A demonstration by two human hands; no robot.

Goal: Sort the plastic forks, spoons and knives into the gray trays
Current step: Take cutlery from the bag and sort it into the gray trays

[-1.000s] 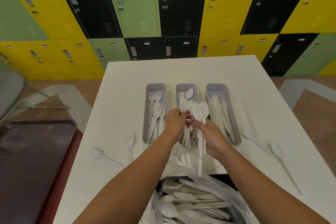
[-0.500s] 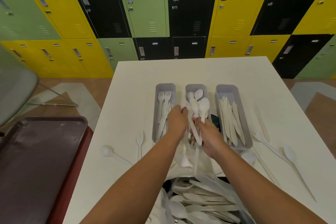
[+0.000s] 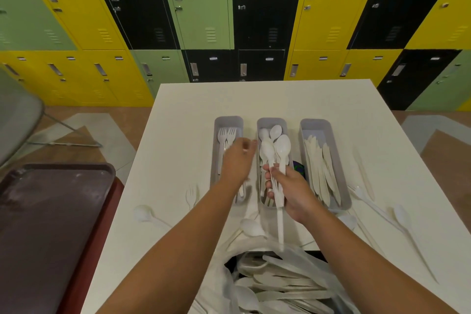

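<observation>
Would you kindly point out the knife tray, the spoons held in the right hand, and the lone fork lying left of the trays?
knife tray [image 3: 315, 123]: head view, bare far end wall.
spoons [image 3: 282, 146]: head view, bowl of the larger held spoon.
fork [image 3: 190, 195]: head view, its tines and neck.

Locker room: colored lockers [image 3: 204, 2]
</observation>
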